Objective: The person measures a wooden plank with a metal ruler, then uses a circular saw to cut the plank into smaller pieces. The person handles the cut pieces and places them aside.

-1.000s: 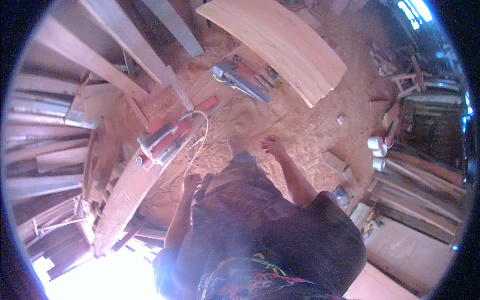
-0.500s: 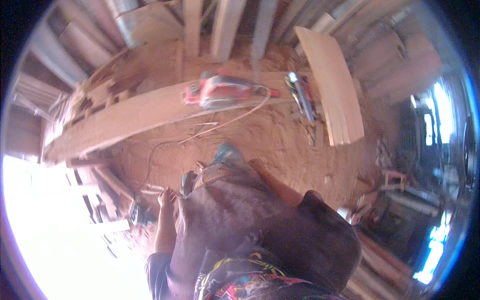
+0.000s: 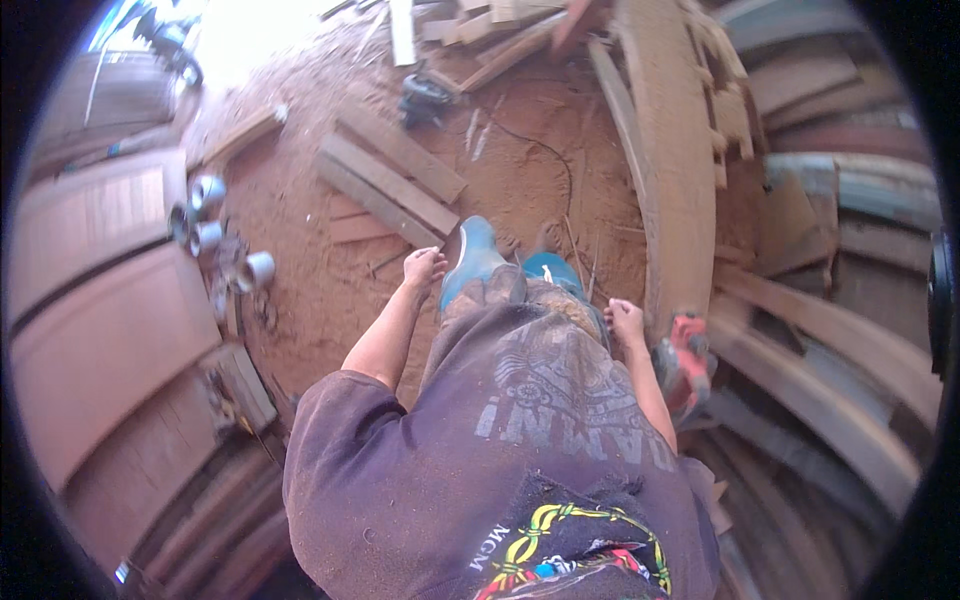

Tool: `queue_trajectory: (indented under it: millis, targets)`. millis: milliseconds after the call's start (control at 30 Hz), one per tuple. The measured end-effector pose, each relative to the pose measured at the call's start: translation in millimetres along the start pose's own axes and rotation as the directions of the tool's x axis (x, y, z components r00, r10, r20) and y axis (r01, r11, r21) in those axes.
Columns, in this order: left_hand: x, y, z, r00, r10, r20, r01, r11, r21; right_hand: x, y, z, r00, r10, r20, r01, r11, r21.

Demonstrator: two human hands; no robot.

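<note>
My left hand (image 3: pixel 425 265) hangs in the air beside my left boot (image 3: pixel 476 250), its fingers curled in and nothing seen in them. On the other side my right hand (image 3: pixel 625 320) is loosely closed by my trouser leg, and no object shows in it. Close to the right of that hand, a red power planer (image 3: pixel 688 360) rests by the near end of a long, thick wooden plank (image 3: pixel 670 150). Neither hand touches the plank or the planer.
Several boards (image 3: pixel 390 185) lie on the sawdust-covered floor ahead left, with a dark power tool (image 3: pixel 425 98) beyond them. A dark cord (image 3: pixel 560 160) curves over the floor. Brown panels (image 3: pixel 110 350) and grey-white cups (image 3: pixel 207 235) stand left; timber (image 3: pixel 820 390) is stacked right.
I have turned left, so the long plank and planer have swung from ahead to my right side. The bright opening is now far ahead. Both hands are now in view.
</note>
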State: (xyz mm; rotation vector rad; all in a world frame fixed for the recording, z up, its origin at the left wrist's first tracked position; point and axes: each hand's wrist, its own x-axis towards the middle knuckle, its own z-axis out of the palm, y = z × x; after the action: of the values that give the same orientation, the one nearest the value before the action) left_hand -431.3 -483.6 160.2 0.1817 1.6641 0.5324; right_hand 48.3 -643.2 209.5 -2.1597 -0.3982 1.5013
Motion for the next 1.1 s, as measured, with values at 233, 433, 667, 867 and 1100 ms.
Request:
queue_trajectory:
  millis: [233,433,667,867,1100]
  targets:
    - [-13.6,-173.2,-8.5,0.955,0.259,-0.145,-0.184,0.899,0.398,66.1,-72.2,22.2,0.956,-0.137,0.260,0.153,0.988,-0.040]
    - [-56.1,-176.6,6.7,0.946,-0.073,-0.317,0.162,0.951,0.265,55.4,-16.1,71.4,0.887,-0.029,0.462,0.205,0.920,-0.335]
    - [15.2,-140.5,23.1,0.944,-0.167,-0.286,0.250,0.924,0.288,66.4,5.3,74.5,0.948,0.029,0.316,0.227,0.632,-0.741]
    - [153.0,-155.4,3.9,0.945,-0.132,-0.300,0.221,0.932,0.286,103.2,53.0,136.6,0.975,0.108,0.193,0.103,0.548,-0.830]
    - [320.4,-216.6,-47.1,0.892,-0.196,-0.406,0.334,0.893,0.302,133.2,49.2,184.3,0.995,0.022,0.101,0.086,0.367,-0.926]
